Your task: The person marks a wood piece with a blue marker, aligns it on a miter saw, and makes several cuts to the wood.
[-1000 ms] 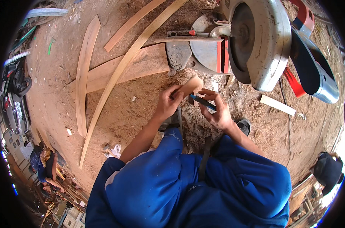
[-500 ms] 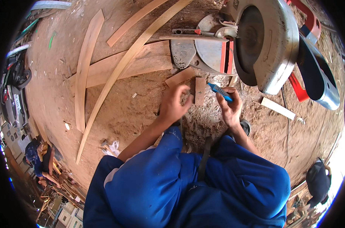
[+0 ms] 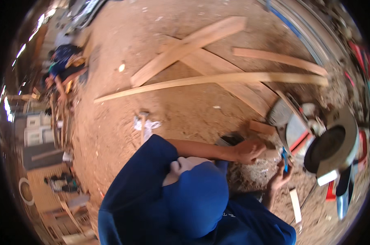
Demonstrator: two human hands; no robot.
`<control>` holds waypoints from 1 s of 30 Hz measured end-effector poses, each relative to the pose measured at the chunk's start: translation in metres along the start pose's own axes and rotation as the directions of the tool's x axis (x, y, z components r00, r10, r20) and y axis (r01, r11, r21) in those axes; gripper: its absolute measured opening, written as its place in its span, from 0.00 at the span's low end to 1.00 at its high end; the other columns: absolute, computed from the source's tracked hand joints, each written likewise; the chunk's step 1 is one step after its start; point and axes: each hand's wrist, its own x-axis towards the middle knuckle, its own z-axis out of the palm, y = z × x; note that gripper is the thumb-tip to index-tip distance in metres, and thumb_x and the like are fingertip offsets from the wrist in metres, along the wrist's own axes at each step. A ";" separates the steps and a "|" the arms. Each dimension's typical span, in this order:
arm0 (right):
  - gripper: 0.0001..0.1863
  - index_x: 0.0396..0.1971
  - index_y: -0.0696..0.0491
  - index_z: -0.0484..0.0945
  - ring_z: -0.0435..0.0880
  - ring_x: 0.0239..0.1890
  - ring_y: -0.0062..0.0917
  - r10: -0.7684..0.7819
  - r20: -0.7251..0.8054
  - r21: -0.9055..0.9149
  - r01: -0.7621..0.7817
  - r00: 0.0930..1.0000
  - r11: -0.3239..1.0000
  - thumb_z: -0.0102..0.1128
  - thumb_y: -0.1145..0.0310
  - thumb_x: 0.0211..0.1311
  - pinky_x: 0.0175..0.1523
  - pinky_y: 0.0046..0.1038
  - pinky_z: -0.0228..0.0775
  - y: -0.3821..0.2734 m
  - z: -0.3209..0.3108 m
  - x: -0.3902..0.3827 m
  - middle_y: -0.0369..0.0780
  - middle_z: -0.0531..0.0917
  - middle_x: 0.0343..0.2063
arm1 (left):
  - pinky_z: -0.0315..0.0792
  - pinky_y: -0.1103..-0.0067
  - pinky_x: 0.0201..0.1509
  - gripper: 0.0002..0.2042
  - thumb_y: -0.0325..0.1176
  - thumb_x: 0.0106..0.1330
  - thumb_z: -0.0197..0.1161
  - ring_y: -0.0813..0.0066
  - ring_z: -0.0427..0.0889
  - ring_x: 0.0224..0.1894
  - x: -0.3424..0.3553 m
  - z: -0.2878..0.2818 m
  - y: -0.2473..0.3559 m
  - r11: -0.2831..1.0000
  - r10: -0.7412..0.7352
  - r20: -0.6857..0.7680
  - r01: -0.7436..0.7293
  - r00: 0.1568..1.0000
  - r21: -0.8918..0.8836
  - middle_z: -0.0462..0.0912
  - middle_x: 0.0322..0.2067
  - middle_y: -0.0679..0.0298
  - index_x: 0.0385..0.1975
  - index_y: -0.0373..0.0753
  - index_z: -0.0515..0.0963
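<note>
My right hand (image 3: 280,176) grips a blue marker (image 3: 284,158), held upright beside the saw's base. To its left, my left hand (image 3: 250,151) is closed, its fingers curled in at a short wood block (image 3: 270,153). Blur hides whether it touches the block or has something small in it. Another short wood offcut (image 3: 262,127) lies just beyond that hand. A miter saw (image 3: 334,143) stands on the ground at the right, its round grey base (image 3: 279,112) near the offcut.
Long boards (image 3: 189,49) lie crossed on the dirt floor beyond my hands, with a thin curved strip (image 3: 209,80) over them. A hammer (image 3: 143,122) rests on white plastic. A pale stick (image 3: 295,205) lies at right. Another person (image 3: 66,67) bends at far left.
The view has swung left, so the saw and boards appear turned and farther right. My left hand's fingers have closed near the block. The marker stays in my right hand.
</note>
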 end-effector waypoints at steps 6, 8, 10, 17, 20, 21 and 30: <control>0.13 0.46 0.55 0.79 0.72 0.31 0.17 0.054 0.065 -0.029 -0.052 0.996 0.998 0.63 0.64 0.68 0.38 0.23 0.62 0.013 -0.016 0.011 0.32 0.76 0.27 | 0.75 0.62 0.42 0.19 0.32 0.52 0.69 0.52 0.82 0.37 -0.024 -0.048 0.005 0.845 0.046 0.275 0.110 0.960 -0.524 0.79 0.33 0.54 0.44 0.37 0.74; 0.12 0.44 0.55 0.79 0.72 0.31 0.18 -0.027 0.073 -0.082 0.033 0.997 0.996 0.63 0.64 0.68 0.39 0.25 0.63 0.003 -0.014 0.014 0.33 0.76 0.27 | 0.76 0.66 0.42 0.17 0.34 0.52 0.71 0.59 0.84 0.36 -0.034 -0.064 0.000 0.808 0.094 0.374 0.149 0.923 -0.570 0.82 0.32 0.58 0.41 0.39 0.77; 0.14 0.44 0.59 0.77 0.72 0.30 0.20 -0.054 0.049 -0.107 0.059 0.997 0.993 0.62 0.64 0.67 0.37 0.26 0.64 0.001 -0.015 0.019 0.36 0.77 0.29 | 0.77 0.69 0.42 0.17 0.36 0.54 0.72 0.63 0.85 0.38 -0.044 -0.087 -0.006 0.746 -0.029 0.404 0.289 0.915 -0.601 0.84 0.35 0.58 0.41 0.39 0.77; 0.15 0.45 0.60 0.77 0.71 0.29 0.21 -0.013 0.063 -0.180 0.024 0.998 0.983 0.61 0.63 0.68 0.36 0.27 0.62 -0.010 -0.008 0.016 0.36 0.77 0.28 | 0.80 0.74 0.45 0.13 0.34 0.64 0.71 0.72 0.86 0.43 -0.123 -0.151 -0.036 0.493 -0.555 0.290 0.590 0.779 -0.640 0.86 0.41 0.60 0.43 0.37 0.78; 0.13 0.44 0.58 0.76 0.70 0.30 0.20 0.040 0.170 -0.183 -0.008 0.985 0.983 0.62 0.64 0.69 0.37 0.25 0.62 -0.004 -0.001 0.016 0.34 0.74 0.27 | 0.80 0.74 0.51 0.09 0.29 0.67 0.68 0.72 0.85 0.49 -0.181 -0.150 -0.039 0.511 -0.676 0.134 0.592 0.725 -0.623 0.86 0.43 0.59 0.43 0.35 0.77; 0.12 0.44 0.56 0.76 0.70 0.31 0.19 0.043 0.210 -0.198 -0.001 0.977 0.980 0.62 0.65 0.69 0.38 0.24 0.63 -0.004 0.003 0.017 0.33 0.73 0.27 | 0.80 0.74 0.53 0.09 0.29 0.67 0.67 0.71 0.85 0.50 -0.204 -0.141 -0.039 0.423 -0.743 0.131 0.613 0.656 -0.667 0.85 0.44 0.58 0.43 0.35 0.76; 0.13 0.42 0.58 0.77 0.69 0.29 0.17 -0.021 0.456 -0.261 0.156 0.890 0.953 0.62 0.63 0.69 0.36 0.23 0.63 -0.036 0.040 0.039 0.34 0.74 0.26 | 0.78 0.72 0.59 0.11 0.27 0.67 0.67 0.65 0.82 0.55 -0.280 -0.117 0.023 0.094 -0.956 0.032 0.403 0.293 -0.911 0.81 0.50 0.56 0.45 0.35 0.73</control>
